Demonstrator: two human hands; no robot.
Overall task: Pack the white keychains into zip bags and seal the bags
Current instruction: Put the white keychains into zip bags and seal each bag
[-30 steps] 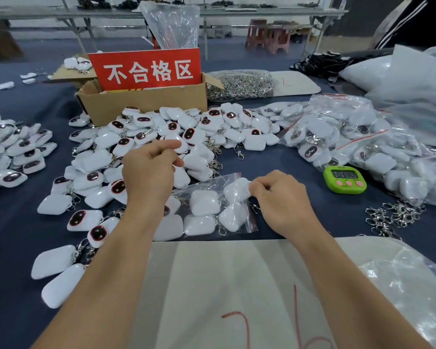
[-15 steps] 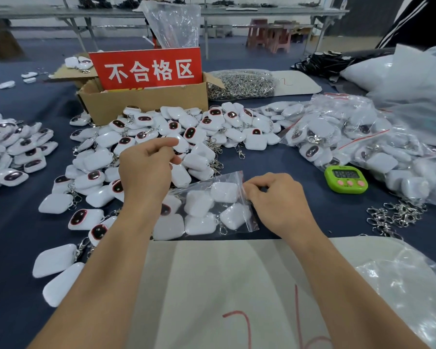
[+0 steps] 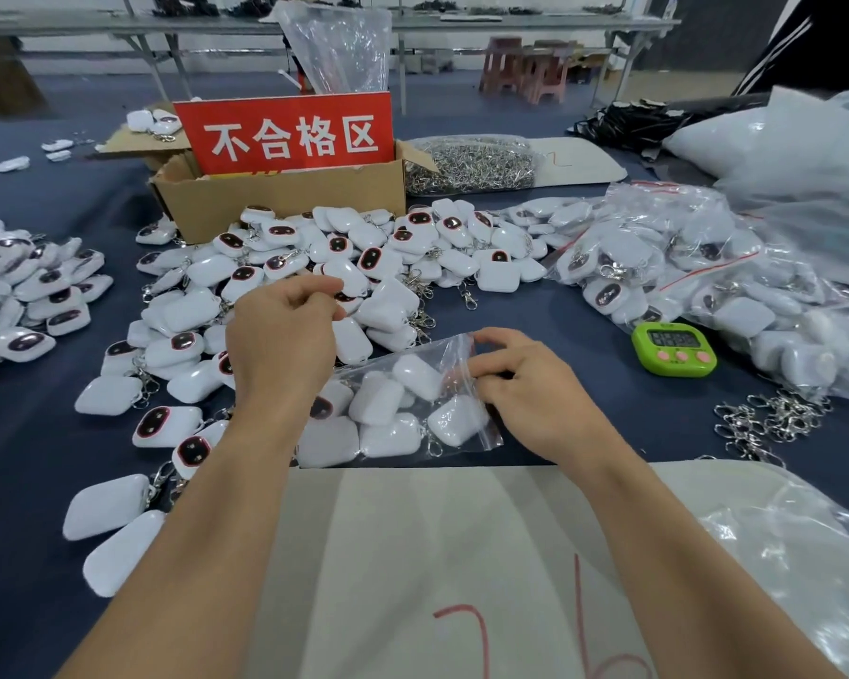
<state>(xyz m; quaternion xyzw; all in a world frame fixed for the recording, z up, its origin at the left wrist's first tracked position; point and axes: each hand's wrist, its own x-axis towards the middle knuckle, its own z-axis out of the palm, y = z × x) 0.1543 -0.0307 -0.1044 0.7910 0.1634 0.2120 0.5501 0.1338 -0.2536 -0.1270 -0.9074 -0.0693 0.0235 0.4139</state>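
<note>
My right hand [image 3: 535, 389] pinches one zip bag [image 3: 449, 352] (roughly six white keychains [image 3: 388, 436] inside), lying between my hands. My left hand [image 3: 280, 340], fingers curled, hovers leftward; its hold cannot be determined.

The left hand [image 3: 285, 345] partly hides the zip bag [image 3: 412, 399].

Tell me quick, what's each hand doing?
Left hand: fingers curled; holding anything, cannot tell.
Right hand: closed, pinching the zip bag edge.
</note>
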